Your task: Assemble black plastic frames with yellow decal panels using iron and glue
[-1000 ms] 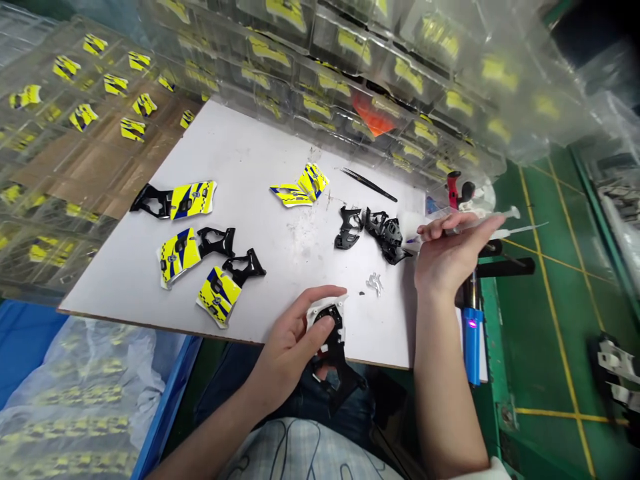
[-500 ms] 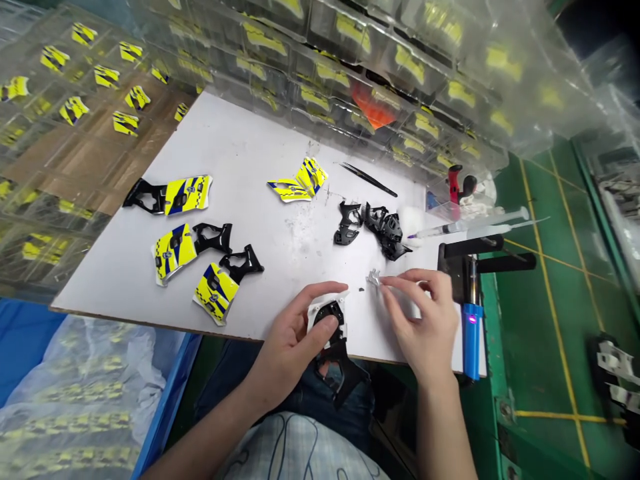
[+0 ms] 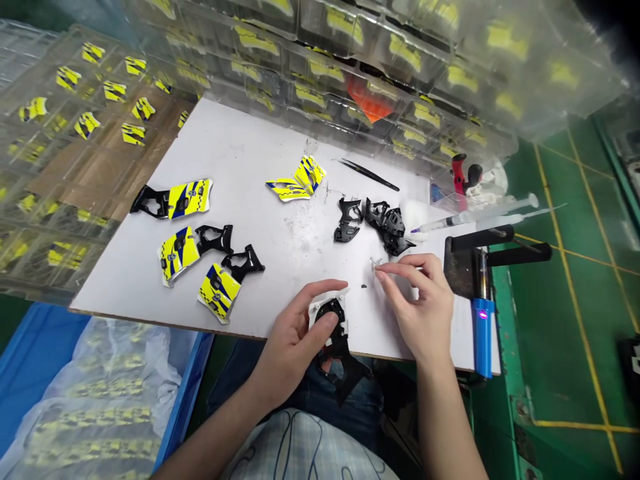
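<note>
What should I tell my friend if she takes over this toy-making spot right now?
Left hand grips a black and white part at the near edge of the white board.
Right hand pinches a tiny clear piece just above the board.
Three finished-looking yellow panels with black brackets lie at the left; loose black parts at centre-right, two syringes beyond them, tweezers further back.
Done: those three.
Left: the held part and the loose black ones, seemingly.

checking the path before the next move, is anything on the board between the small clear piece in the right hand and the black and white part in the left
Nothing visible. The right hand pinches the small clear piece just up and right of the black and white part held by the left hand; only bare white board and a tiny dark speck lie between.
</note>
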